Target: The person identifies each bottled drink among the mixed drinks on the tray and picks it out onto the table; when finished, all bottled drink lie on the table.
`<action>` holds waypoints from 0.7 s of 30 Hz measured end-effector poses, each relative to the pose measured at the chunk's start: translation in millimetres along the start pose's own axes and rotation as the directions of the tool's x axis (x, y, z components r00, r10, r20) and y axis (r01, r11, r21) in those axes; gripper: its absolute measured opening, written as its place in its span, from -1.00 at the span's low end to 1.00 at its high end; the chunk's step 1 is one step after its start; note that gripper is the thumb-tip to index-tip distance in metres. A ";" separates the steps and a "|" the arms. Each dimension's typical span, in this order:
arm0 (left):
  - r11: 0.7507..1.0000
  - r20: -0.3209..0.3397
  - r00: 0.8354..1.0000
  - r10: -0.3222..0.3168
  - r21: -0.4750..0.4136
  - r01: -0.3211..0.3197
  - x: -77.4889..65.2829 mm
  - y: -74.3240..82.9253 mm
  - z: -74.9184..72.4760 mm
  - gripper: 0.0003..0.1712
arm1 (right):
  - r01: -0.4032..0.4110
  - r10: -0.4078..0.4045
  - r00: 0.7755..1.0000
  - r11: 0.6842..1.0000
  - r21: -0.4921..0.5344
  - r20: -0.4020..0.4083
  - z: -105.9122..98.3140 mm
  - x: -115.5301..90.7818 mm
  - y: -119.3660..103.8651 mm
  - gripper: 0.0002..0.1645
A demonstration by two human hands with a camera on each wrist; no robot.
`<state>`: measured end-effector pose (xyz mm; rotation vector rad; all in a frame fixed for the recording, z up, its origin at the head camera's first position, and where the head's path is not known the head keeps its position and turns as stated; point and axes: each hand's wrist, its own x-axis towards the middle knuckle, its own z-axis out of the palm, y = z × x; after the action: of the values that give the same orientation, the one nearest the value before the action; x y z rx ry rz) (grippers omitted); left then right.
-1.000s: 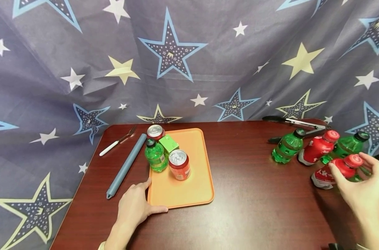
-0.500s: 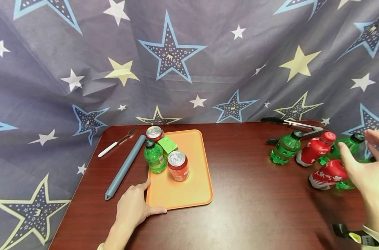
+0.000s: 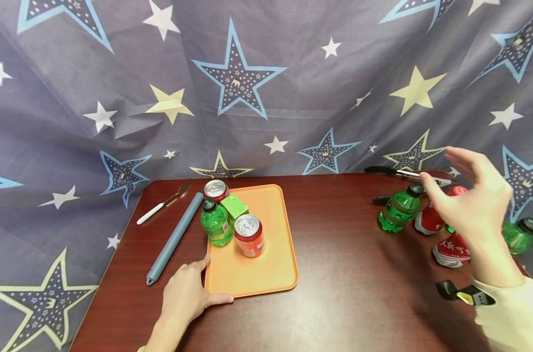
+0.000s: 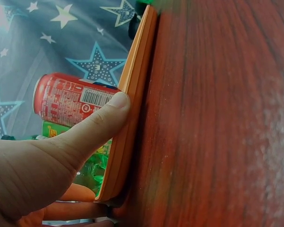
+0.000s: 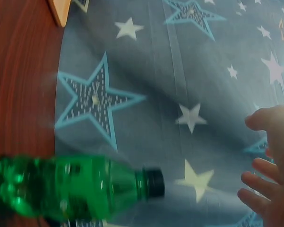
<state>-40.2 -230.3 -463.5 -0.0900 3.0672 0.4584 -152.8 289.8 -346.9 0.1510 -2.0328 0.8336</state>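
Note:
At the near left corner of an orange tray [image 3: 270,269], my left hand [image 3: 186,291] holds the rim, thumb along the front edge and fingers along the left side. A red can [image 3: 249,239], a green bottle [image 3: 217,225], a small green box [image 3: 235,206] and a second red can [image 3: 216,189] stand together at the tray's left. My right hand [image 3: 477,200] is in the air above the bottles, fingers spread and holding nothing. A green bottle with a black cap [image 3: 397,211] is nearest it; two red bottles [image 3: 452,252] are partly hidden behind hand and wrist.
A white-handled fork [image 3: 162,203] and a grey-blue rod [image 3: 175,239] lie left of the tray. Black-handled tongs [image 3: 382,170] lie at the back right, and another green bottle [image 3: 519,237] shows beyond my right wrist. A starred cloth [image 3: 292,98] hangs behind the table.
My right hand has let go of the front red bottle and moved up and left over the bottles toward the green one. The left hand stays at the tray corner.

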 end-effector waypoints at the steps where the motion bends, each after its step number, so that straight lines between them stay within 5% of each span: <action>1: 1.000 0.001 1.000 0.001 0.000 -0.001 -0.1 0.1 0.1 0.45 | 0.006 -0.006 1.000 1.000 0.020 0.016 4.2 1.5 -2.8 -0.33; 21: 1.000 -0.020 1.000 0.011 -0.006 -0.012 -1.0 1.0 0.6 0.44 | 0.072 -0.152 0.963 0.941 0.331 0.223 95.1 6.5 -71.1 -0.28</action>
<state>-39.3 -229.2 -463.8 -0.0775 3.0874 0.4704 -194.6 178.6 -340.6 0.5751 -2.0779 1.1133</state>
